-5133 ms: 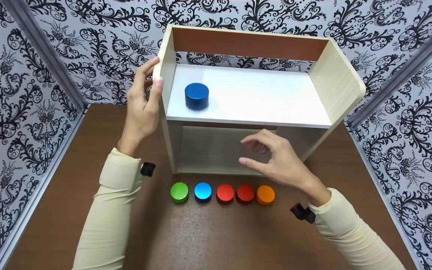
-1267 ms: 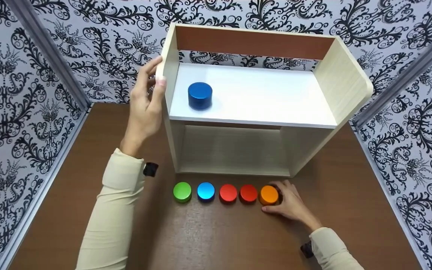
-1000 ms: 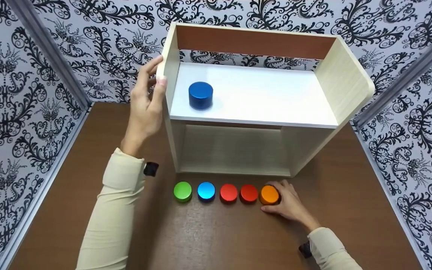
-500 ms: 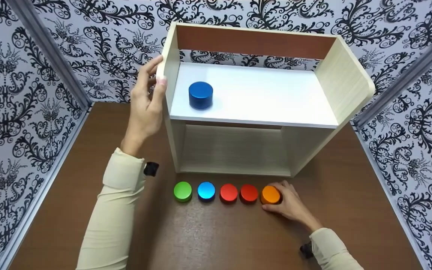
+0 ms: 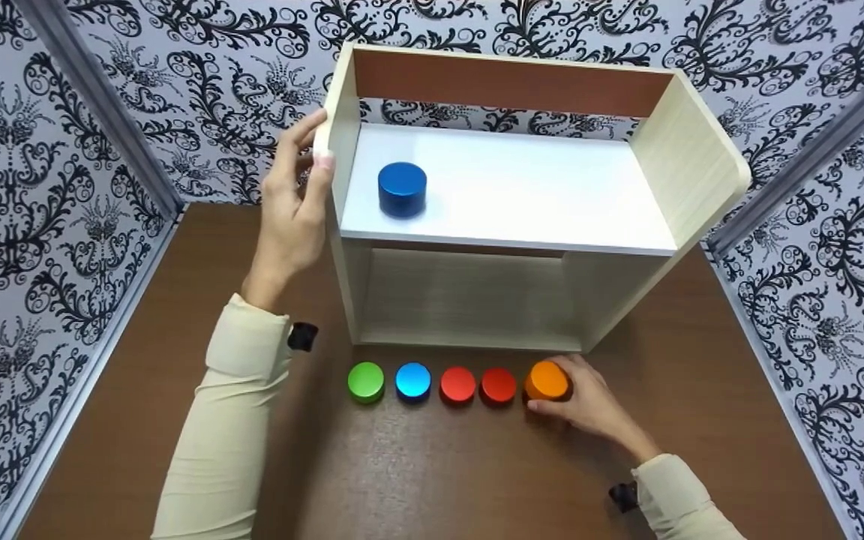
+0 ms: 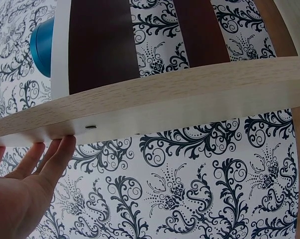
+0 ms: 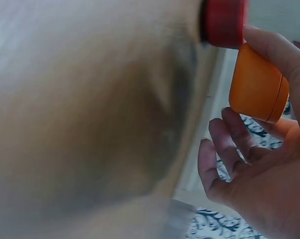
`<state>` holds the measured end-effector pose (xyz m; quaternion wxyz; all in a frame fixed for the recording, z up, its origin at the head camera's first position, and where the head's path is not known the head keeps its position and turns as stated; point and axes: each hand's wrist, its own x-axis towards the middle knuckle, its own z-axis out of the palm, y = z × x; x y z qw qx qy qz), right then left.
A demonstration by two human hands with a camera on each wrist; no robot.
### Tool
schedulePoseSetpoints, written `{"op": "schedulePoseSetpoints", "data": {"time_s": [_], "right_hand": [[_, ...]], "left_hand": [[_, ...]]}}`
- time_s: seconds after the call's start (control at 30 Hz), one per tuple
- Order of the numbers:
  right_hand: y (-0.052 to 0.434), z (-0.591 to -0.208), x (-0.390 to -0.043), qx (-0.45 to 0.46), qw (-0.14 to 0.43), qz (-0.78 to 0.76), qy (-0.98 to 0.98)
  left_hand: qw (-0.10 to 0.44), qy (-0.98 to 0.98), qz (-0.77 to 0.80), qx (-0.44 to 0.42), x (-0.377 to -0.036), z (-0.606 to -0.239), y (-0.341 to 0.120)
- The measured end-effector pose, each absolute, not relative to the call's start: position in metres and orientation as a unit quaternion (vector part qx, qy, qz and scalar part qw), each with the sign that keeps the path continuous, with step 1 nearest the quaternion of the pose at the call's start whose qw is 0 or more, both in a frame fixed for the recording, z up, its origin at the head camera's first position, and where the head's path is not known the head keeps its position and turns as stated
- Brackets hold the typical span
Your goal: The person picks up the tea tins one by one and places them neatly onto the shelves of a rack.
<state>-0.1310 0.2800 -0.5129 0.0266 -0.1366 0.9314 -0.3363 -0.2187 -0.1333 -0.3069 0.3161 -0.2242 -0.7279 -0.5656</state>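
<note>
My right hand [image 5: 589,397] pinches an orange round container [image 5: 547,380] between thumb and fingers at the right end of a row. In the right wrist view, the orange container [image 7: 256,82] leans a little, with a seam near one end; other fingers are spread below it. It looks slightly raised from the table. My left hand [image 5: 289,214] presses its fingertips on the left side panel of a small wooden shelf [image 5: 503,242]. The left wrist view shows those fingers [image 6: 60,157] against the panel's outer face.
Left of the orange container stand a red [image 5: 498,385], another red [image 5: 457,385], a light blue [image 5: 412,382] and a green container [image 5: 366,382] on the brown table [image 5: 402,480]. A dark blue container [image 5: 402,190] sits on the shelf's white upper board [image 5: 529,187]. Patterned walls surround the table.
My right hand came down from before the shelf to the orange container, gripped it and shifted it slightly right and away from the red one. My left hand has stayed on the shelf.
</note>
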Motion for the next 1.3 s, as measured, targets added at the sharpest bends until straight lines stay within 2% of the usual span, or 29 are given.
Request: {"op": "schedulePoseSetpoints", "data": {"time_s": [0.67, 1.0, 1.3], "right_hand": [[0.257, -0.434, -0.126, -0.174, 0.01, -0.35, 0.92], [0.244, -0.408, -0.12, -0.193, 0.013, -0.362, 0.912], [0.236, -0.387, -0.12, -0.227, -0.008, -0.365, 0.903]], "left_hand": [[0.32, -0.728, -0.563, -0.226, -0.219, -0.308, -0.133], [0.32, -0.731, -0.56, -0.222, -0.219, -0.308, -0.134], [0.325, -0.727, -0.561, -0.228, -0.218, -0.307, -0.134]]}}
